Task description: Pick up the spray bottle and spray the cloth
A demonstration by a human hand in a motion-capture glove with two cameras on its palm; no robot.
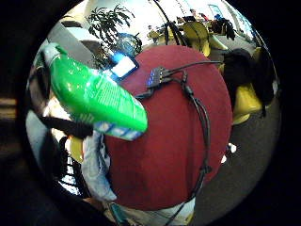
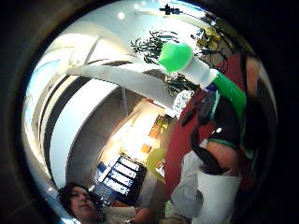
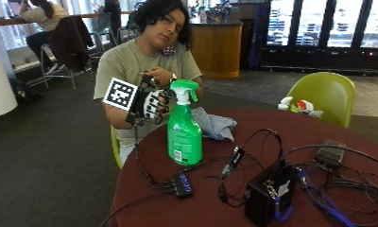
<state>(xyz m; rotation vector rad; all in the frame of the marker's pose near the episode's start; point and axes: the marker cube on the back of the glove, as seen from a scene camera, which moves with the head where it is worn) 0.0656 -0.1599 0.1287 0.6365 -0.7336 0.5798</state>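
In the outside view a green spray bottle [image 3: 184, 130] with a green trigger head stands upright near the red round table's [image 3: 270, 122] near-left edge. My gloved right hand [image 3: 152, 101] grips its neck from the left, fingers curled just under the head. I cannot tell whether its base touches the table. A crumpled grey-blue cloth [image 3: 214, 124] lies on the table just behind and to the right of the bottle. In the little finger side palm view the bottle [image 1: 96, 96] sits close to my palm, above the cloth [image 1: 96, 165]. The thumb side view shows its spray head [image 2: 175, 56].
A black box [image 3: 268, 194] with many cables lies at the front right, and a small hub [image 3: 183, 183] with a blue light sits in front of the bottle. A phone [image 1: 124, 66] lies lit on the table. A green chair [image 3: 324, 94] stands behind the table.
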